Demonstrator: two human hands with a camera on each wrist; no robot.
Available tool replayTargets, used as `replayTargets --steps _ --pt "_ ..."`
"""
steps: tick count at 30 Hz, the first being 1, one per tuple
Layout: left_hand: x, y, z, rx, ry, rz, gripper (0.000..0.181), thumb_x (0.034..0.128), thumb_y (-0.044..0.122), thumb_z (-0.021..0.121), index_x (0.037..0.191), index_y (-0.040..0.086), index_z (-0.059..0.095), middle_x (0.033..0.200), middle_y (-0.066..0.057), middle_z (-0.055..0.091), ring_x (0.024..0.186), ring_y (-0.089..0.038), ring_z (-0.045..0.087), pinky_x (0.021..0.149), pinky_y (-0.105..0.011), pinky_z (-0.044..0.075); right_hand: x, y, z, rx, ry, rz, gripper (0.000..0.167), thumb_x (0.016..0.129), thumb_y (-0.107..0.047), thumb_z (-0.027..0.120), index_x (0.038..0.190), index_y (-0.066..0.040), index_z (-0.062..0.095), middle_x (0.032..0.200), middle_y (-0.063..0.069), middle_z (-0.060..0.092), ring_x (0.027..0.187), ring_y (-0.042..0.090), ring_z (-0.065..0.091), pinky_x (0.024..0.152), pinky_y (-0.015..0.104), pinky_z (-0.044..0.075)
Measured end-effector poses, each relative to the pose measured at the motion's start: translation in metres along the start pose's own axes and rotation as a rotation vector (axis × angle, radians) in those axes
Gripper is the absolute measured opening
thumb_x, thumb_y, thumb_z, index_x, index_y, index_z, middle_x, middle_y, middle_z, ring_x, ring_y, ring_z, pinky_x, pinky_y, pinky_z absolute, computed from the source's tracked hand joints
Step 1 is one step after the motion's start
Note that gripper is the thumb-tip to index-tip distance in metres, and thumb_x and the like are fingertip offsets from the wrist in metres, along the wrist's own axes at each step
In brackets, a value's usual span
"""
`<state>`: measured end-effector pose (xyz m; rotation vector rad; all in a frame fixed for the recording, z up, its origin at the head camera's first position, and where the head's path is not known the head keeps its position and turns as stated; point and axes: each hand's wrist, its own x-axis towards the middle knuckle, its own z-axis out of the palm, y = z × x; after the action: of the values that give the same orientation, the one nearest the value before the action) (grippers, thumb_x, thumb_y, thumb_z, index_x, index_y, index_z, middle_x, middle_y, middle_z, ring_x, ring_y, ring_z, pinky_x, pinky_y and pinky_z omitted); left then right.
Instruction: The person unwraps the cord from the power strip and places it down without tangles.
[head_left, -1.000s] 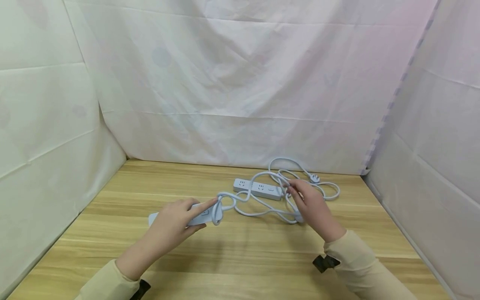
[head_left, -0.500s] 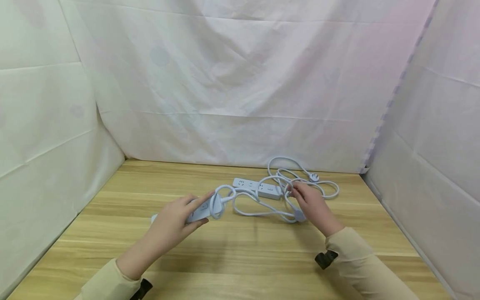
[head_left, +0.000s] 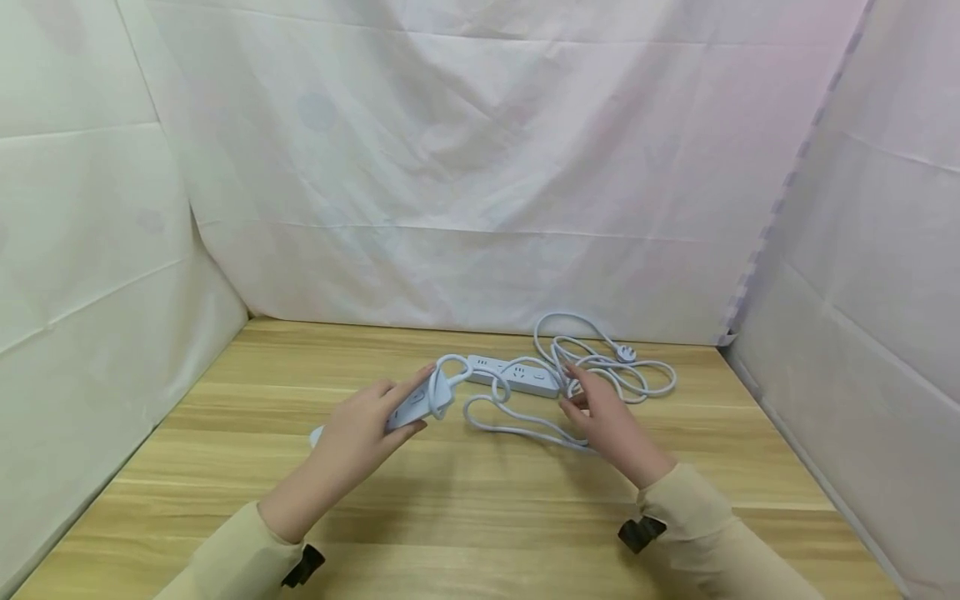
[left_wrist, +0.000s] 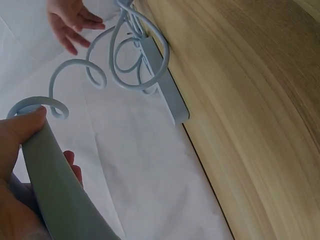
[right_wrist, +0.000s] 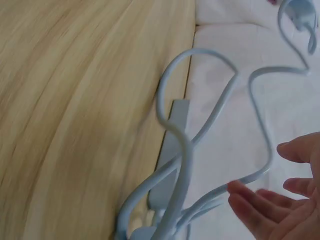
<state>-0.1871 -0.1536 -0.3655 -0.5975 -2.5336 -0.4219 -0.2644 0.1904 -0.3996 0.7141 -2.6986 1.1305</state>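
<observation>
My left hand (head_left: 358,427) grips a white power strip (head_left: 412,408), raised and tilted above the table. Its cord (head_left: 452,358) loops round the strip's end near my fingertips, then runs right in loose bends. My right hand (head_left: 604,423) hovers by the cord tangle with fingers and thumb parted; the right wrist view shows the fingers (right_wrist: 260,205) close to a cord, holding nothing. Behind lies a second white power strip (head_left: 525,377), with cords crossing over it. In the left wrist view the held strip's underside (left_wrist: 57,185) faces the camera.
A plug (head_left: 626,354) and coiled cord (head_left: 652,392) lie at the back right of the wooden table (head_left: 450,517). White cloth (head_left: 450,183) hangs behind and on both sides.
My left hand has lifted the power strip slightly up and to the right. My right hand has let go of the cord, its fingers parting as it shifts a little left.
</observation>
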Motion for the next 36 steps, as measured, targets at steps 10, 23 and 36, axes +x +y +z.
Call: replayTargets --steps 10,23,36 --pt "0.008 0.005 0.004 -0.004 -0.025 -0.051 0.078 0.0817 0.033 0.079 0.149 0.036 0.039 0.093 0.0 0.06 0.067 -0.01 0.047 0.056 -0.028 0.04 -0.015 -0.055 0.006 -0.047 0.113 -0.323 0.05 0.09 -0.006 0.069 0.136 -0.001 0.049 0.135 0.011 0.048 0.093 0.018 0.06 0.076 0.034 0.054" --pt "0.021 0.019 0.004 -0.076 0.023 -0.021 0.079 0.0803 0.034 0.08 0.148 0.034 0.04 0.094 0.0 0.061 0.071 -0.012 0.051 0.059 -0.029 0.042 -0.008 -0.088 0.023 -0.072 0.013 -0.422 0.051 0.095 -0.019 0.065 0.142 -0.009 0.047 0.152 0.009 0.035 0.112 0.021 0.059 0.084 0.034 0.053" --pt "0.033 0.034 0.002 -0.157 0.012 -0.06 0.08 0.078 0.03 0.083 0.145 0.017 0.042 0.112 -0.008 0.065 0.092 -0.022 0.061 0.071 -0.043 0.049 0.003 -0.094 0.035 -0.119 0.009 -0.348 0.048 0.092 -0.02 0.069 0.133 -0.002 0.052 0.141 0.016 0.039 0.122 0.029 0.05 0.095 0.043 0.046"
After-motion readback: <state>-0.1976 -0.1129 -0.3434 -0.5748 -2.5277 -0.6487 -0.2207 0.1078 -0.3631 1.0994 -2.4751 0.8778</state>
